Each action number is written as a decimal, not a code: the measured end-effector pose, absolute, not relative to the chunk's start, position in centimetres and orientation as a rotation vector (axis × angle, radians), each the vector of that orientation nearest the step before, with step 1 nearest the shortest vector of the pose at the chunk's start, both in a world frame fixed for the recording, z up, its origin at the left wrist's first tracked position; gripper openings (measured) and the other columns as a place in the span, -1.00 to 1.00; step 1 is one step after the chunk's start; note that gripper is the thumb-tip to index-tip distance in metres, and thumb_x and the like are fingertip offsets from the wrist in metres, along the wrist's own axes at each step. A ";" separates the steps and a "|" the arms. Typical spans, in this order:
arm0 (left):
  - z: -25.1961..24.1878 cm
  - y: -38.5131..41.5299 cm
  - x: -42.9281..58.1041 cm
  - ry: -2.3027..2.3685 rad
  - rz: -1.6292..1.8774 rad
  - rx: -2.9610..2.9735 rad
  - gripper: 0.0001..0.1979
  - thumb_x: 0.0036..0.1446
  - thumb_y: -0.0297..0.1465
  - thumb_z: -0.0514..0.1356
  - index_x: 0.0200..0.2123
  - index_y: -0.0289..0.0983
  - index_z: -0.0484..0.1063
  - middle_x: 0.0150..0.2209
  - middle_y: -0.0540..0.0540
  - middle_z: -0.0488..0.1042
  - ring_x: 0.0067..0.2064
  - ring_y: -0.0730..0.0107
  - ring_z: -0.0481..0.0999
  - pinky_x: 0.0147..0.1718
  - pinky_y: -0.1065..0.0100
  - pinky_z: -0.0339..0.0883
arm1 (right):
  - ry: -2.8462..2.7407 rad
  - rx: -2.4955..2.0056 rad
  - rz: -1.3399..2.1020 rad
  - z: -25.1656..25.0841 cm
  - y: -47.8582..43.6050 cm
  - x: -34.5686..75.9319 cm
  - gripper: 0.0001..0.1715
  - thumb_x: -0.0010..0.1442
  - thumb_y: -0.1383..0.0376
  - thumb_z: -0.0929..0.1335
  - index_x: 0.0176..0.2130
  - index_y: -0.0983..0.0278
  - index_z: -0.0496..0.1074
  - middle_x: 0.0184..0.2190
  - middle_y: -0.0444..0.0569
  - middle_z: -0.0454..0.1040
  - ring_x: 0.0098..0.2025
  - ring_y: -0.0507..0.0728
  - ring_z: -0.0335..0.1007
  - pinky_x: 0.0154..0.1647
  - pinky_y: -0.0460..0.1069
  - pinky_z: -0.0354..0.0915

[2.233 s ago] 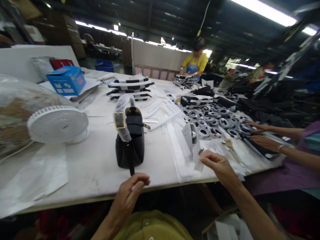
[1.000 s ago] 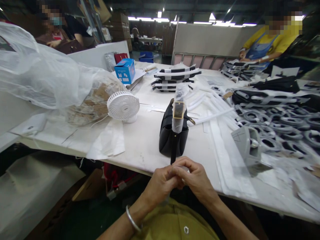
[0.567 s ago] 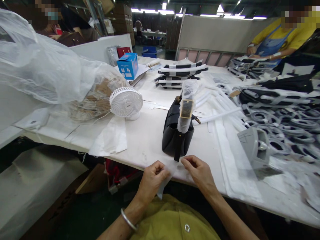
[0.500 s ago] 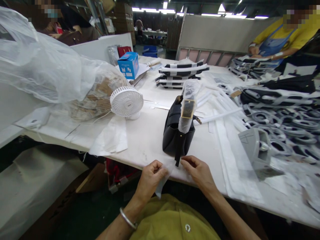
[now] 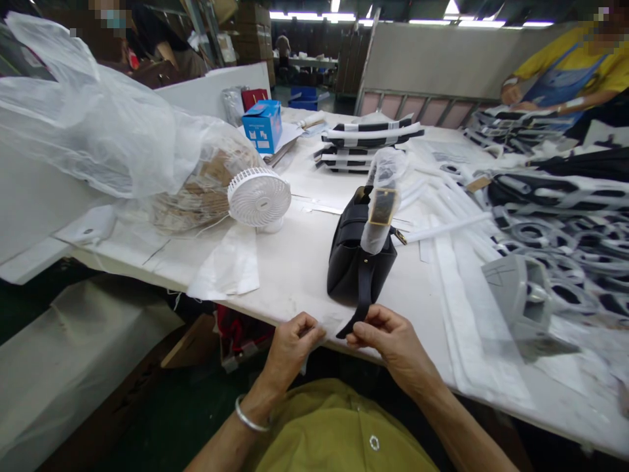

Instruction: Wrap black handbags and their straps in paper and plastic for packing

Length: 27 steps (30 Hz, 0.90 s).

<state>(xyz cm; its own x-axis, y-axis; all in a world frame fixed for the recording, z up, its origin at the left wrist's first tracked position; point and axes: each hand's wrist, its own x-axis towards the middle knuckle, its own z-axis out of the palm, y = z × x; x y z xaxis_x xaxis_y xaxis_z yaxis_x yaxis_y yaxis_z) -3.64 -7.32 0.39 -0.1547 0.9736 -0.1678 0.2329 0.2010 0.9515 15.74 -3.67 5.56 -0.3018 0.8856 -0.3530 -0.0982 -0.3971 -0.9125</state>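
A black handbag (image 5: pixel 341 259) stands upright near the table's front edge, its handle covered in translucent wrapping (image 5: pixel 377 237) around a gold-edged buckle (image 5: pixel 383 206). From its near side a black strap (image 5: pixel 364 288) hangs toward me. My right hand (image 5: pixel 393 334) pinches that strap close to its loose end. Just left of the strap end, my left hand (image 5: pixel 295 337) is closed, thumb against forefinger, on a thin clear plastic piece that mostly hides behind the fingers.
A white fan (image 5: pixel 260 200) and white sheets (image 5: pixel 228 262) sit left of the bag. Behind are a blue box (image 5: pixel 263 128) and stacked wrapped straps (image 5: pixel 368 141). To the right lie a grey tape dispenser (image 5: pixel 515 301) and many wrapped rings. A co-worker (image 5: pixel 560 78) works at far right.
My right hand has closed on the strap, whose lower end now bends toward the left. The plastic under my left hand shows less than before. The whole view has shifted slightly.
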 end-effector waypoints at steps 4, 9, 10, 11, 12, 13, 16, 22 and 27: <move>0.5 -7.8 -3.7 1.557 1.022 1.214 -0.78 0.04 -0.25 0.24 -0.52 -0.26 0.42 -0.54 0.04 0.39 -0.46 0.47 0.31 -0.47 0.48 0.17 | -0.979 -1.171 1.753 6.4 -4.1 15.4 -0.59 -0.03 0.10 0.56 -0.32 0.30 0.45 -0.43 -0.02 0.60 -0.37 0.12 0.56 -0.20 0.03 0.45; 0.6 -8.4 -3.7 1.550 1.059 1.261 -0.80 0.04 -0.26 0.26 -0.52 -0.26 0.45 -0.54 0.03 0.43 -0.46 0.46 0.34 -0.46 0.48 0.19 | -1.028 -1.215 1.679 6.5 -4.0 15.2 -0.58 -0.04 0.06 0.55 -0.33 0.30 0.46 -0.43 -0.02 0.60 -0.36 0.16 0.57 -0.20 0.05 0.47; 0.6 -8.4 -3.7 1.546 1.072 1.273 -0.80 0.04 -0.27 0.26 -0.52 -0.26 0.45 -0.55 0.04 0.43 -0.47 0.46 0.34 -0.46 0.48 0.20 | -1.048 -1.223 1.672 6.4 -4.0 15.2 -0.58 -0.03 0.06 0.55 -0.33 0.30 0.46 -0.43 -0.02 0.60 -0.36 0.16 0.57 -0.20 0.05 0.46; 0.6 -8.5 -3.7 1.541 1.084 1.285 -0.81 0.04 -0.28 0.27 -0.52 -0.26 0.46 -0.56 0.04 0.44 -0.48 0.47 0.34 -0.46 0.47 0.20 | -1.067 -1.230 1.666 6.4 -4.0 15.2 -0.58 -0.02 0.05 0.54 -0.34 0.30 0.46 -0.43 -0.01 0.60 -0.35 0.16 0.56 -0.20 0.05 0.46; 0.7 -8.6 -3.7 1.533 1.094 1.298 -0.82 0.04 -0.29 0.27 -0.52 -0.26 0.46 -0.56 0.04 0.44 -0.48 0.47 0.34 -0.45 0.47 0.20 | -1.086 -1.233 1.659 6.3 -4.0 15.3 -0.59 -0.01 0.05 0.54 -0.34 0.30 0.46 -0.43 -0.02 0.60 -0.35 0.15 0.56 -0.20 0.04 0.45; 0.7 -8.6 -3.7 1.524 1.102 1.310 -0.83 0.04 -0.30 0.27 -0.51 -0.26 0.47 -0.56 0.05 0.45 -0.49 0.47 0.35 -0.45 0.47 0.20 | -1.109 -1.234 1.654 6.3 -4.0 15.3 -0.60 0.00 0.05 0.53 -0.34 0.30 0.47 -0.43 -0.02 0.60 -0.36 0.14 0.55 -0.22 0.03 0.44; 0.8 -8.7 -3.6 1.505 1.123 1.338 -0.86 0.04 -0.32 0.27 -0.49 -0.25 0.50 -0.55 0.04 0.48 -0.48 0.47 0.38 -0.45 0.47 0.21 | -1.206 -1.239 1.612 6.0 -3.9 15.4 -0.64 0.03 0.07 0.52 -0.36 0.30 0.48 -0.46 -0.06 0.56 -0.44 0.07 0.47 -0.33 -0.04 0.38; 0.9 -8.5 -2.9 1.472 1.139 1.342 -0.84 0.06 -0.31 0.28 -0.49 -0.26 0.48 -0.55 0.05 0.45 -0.48 0.47 0.36 -0.44 0.46 0.21 | -1.321 -1.263 1.478 5.1 -3.6 15.4 -0.69 0.02 0.09 0.51 -0.36 0.28 0.54 -0.43 -0.11 0.50 -0.38 0.06 0.36 -0.32 -0.06 0.28; 0.5 -8.6 -1.7 1.414 1.092 1.244 -0.82 0.07 -0.28 0.27 -0.37 -0.27 0.44 -0.51 0.04 0.46 -0.46 0.46 0.38 -0.45 0.46 0.21 | -1.352 -1.261 1.531 4.5 -3.3 15.6 -0.67 0.03 0.07 0.49 -0.33 0.28 0.53 -0.37 -0.07 0.52 -0.29 0.11 0.39 -0.23 -0.04 0.30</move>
<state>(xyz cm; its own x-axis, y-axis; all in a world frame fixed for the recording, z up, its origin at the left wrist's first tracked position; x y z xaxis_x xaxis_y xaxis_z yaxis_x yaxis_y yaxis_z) -1.67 -8.63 0.49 -0.0572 0.9948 -0.0841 0.1706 0.0927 0.9810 15.61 -3.26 4.48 -0.2582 0.9448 -0.2018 0.0831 -0.1864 -0.9789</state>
